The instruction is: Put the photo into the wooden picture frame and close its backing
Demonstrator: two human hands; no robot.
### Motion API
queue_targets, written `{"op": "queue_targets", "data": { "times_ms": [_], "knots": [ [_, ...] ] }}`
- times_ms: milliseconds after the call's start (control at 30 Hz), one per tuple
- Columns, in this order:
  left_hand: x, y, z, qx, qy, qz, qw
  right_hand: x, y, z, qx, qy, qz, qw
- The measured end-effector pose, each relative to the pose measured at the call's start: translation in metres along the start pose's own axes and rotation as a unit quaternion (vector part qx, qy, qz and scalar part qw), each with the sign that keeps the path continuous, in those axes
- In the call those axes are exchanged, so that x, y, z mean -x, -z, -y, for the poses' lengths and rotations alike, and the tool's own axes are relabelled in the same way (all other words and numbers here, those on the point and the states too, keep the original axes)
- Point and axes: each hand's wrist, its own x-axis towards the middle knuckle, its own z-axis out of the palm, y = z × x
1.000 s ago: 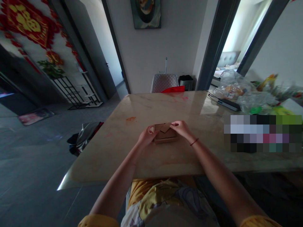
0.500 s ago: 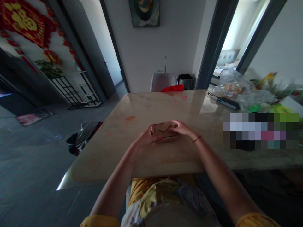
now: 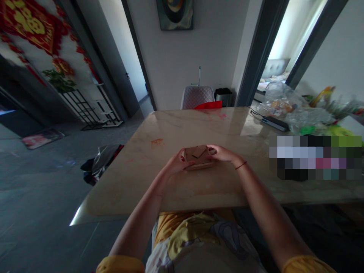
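Note:
A small brown cardboard box sits at the middle of the marble-patterned table, with flaps folded across its top and dark gaps between them. Around its left end curls my left hand, the thumb lying along the near edge. My right hand grips the right end near the far corner, its fingers bent at the flap there. Parts of the box's ends are hidden behind my fingers. Whether anything is inside cannot be seen.
A dark elongated device with a cord lies at the right, near clear plastic bags. The right side holds a blurred-out patch. Behind the table stands a quilted chair, with a red item before it. A dark bag is left of the table.
The top flaps have shifted a little, so the dark gaps between them look different. My right hand has moved slightly to the right, and both hands stay on the box.

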Motion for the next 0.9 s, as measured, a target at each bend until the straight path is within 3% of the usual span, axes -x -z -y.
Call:
{"op": "queue_targets", "data": {
  "times_ms": [133,367,500,633,733,900],
  "knots": [
    [-0.001,0.001,0.003,-0.019,0.003,0.001,1.0,-0.002,0.005,-0.006,-0.032,-0.003,0.028,0.999],
    [-0.002,0.0,0.003,-0.05,-0.005,-0.021,0.999,-0.015,-0.012,-0.015,-0.016,-0.049,-0.109,0.993],
    [0.001,0.0,-0.001,-0.074,0.008,-0.04,0.996,-0.011,-0.018,-0.006,0.085,-0.05,-0.168,0.981],
    [0.007,-0.001,-0.009,-0.118,0.005,-0.056,0.991,0.001,-0.023,0.007,0.215,-0.015,-0.218,0.952],
    [0.012,-0.002,-0.013,-0.147,-0.003,-0.061,0.987,0.006,-0.026,0.01,0.237,-0.007,-0.227,0.945],
    [0.012,-0.004,-0.013,-0.172,-0.004,-0.065,0.983,0.003,-0.026,0.001,0.188,0.017,-0.215,0.958]
  ]
}}
